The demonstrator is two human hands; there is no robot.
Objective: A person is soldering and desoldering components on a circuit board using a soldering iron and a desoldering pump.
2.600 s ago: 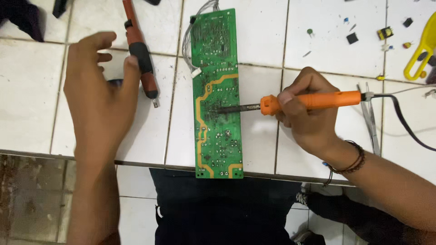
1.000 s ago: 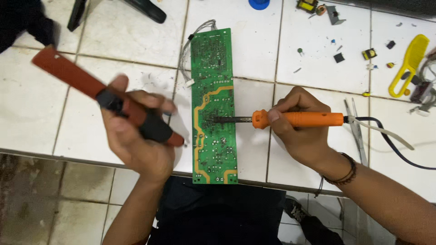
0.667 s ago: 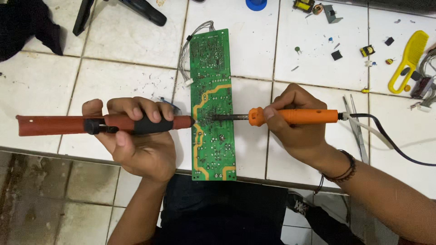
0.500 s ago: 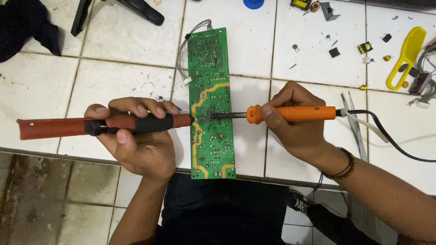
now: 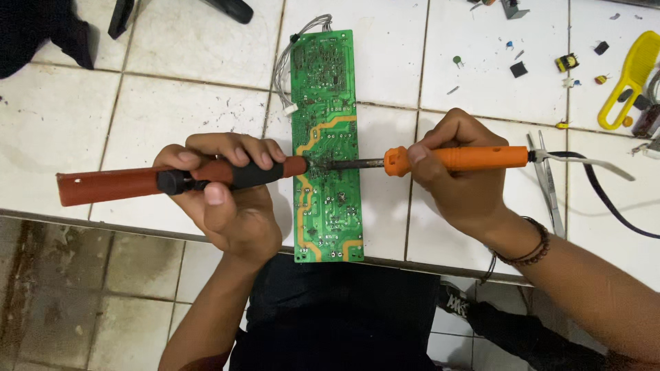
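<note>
Desoldering pump (image 5: pixel 172 182) and soldering iron (image 5: pixel 454 159) on circuit board (image 5: pixel 326 144)

Both arms are bare, no sleeves anywhere up to the edge of the shot. The right wrist has a dark beaded bracelet (image 5: pixel 526 249) on it, looks like a double strand of small brownish-black beads, sitting loose just behind the right hand (image 5: pixel 454 182). The left hand (image 5: pixel 230 199) and wrist have nothing on them: no watch, no rings, no gloves. Lower down there's dark, near-black clothing (image 5: pixel 337 316) over the lap, plain fabric.
</note>
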